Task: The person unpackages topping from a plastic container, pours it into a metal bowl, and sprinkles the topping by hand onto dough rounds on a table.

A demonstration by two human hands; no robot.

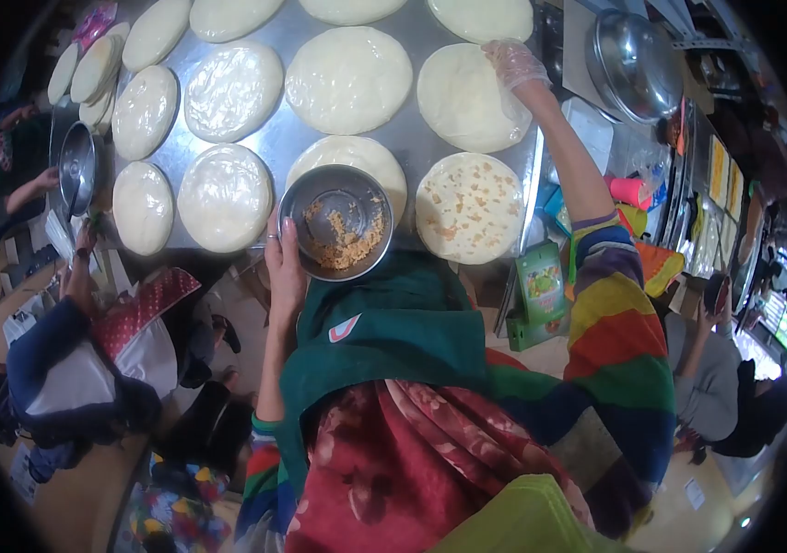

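My left hand [288, 263] grips the rim of a round steel bowl [290, 235], tilted at the front edge of the metal table. Golden-brown crumbs [357, 247] lie in the bottom of the bowl. My right hand [515, 64], in a clear plastic glove, is over the top right edge of a pale flat dough round [467, 106]. Its fingers are bent together, and whatever they hold is hidden. Nearer to me, another dough round [470, 207] has crumbs scattered over its top. The bowl partly covers a plain dough round [347, 152].
Several more dough rounds [347, 78] lie in rows on the metal table [260, 129]. A large steel bowl [635, 64] stands at the right. A green carton [539, 295] is beside my right arm. Other people [89, 359] work at the left, near another steel bowl [77, 170].
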